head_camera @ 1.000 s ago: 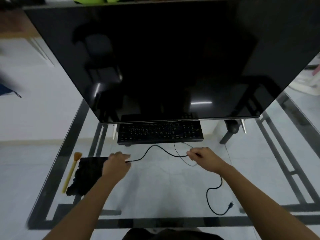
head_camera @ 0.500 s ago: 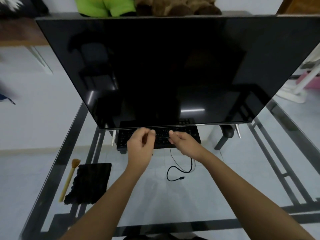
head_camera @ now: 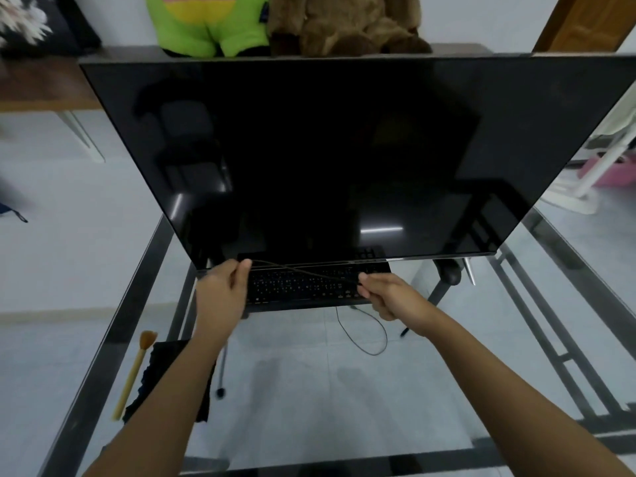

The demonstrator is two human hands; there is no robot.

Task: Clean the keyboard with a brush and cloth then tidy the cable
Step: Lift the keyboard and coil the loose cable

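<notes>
A black keyboard (head_camera: 303, 287) lies under the lower edge of a large dark monitor. Its thin black cable (head_camera: 364, 333) is stretched across the keys between my hands. A slack loop of it hangs down onto the glass in front. My left hand (head_camera: 225, 287) pinches the cable at the keyboard's left end. At the right end, my right hand (head_camera: 387, 294) is closed on the cable. A wooden brush (head_camera: 136, 370) with orange bristles lies at the left, next to a black cloth (head_camera: 155, 376) partly hidden by my left forearm.
The big black monitor (head_camera: 344, 160) leans over the glass table (head_camera: 309, 401) and hides the keyboard's back edge. Its metal feet (head_camera: 469, 273) stand at the right. Plush toys (head_camera: 282, 22) sit behind the monitor. The table's dark frame runs along the left and near edges.
My hands rose from the glass to the keyboard with the cable. They have since spread apart, pulling the cable taut across the keys. The loose loop on the glass has shrunk.
</notes>
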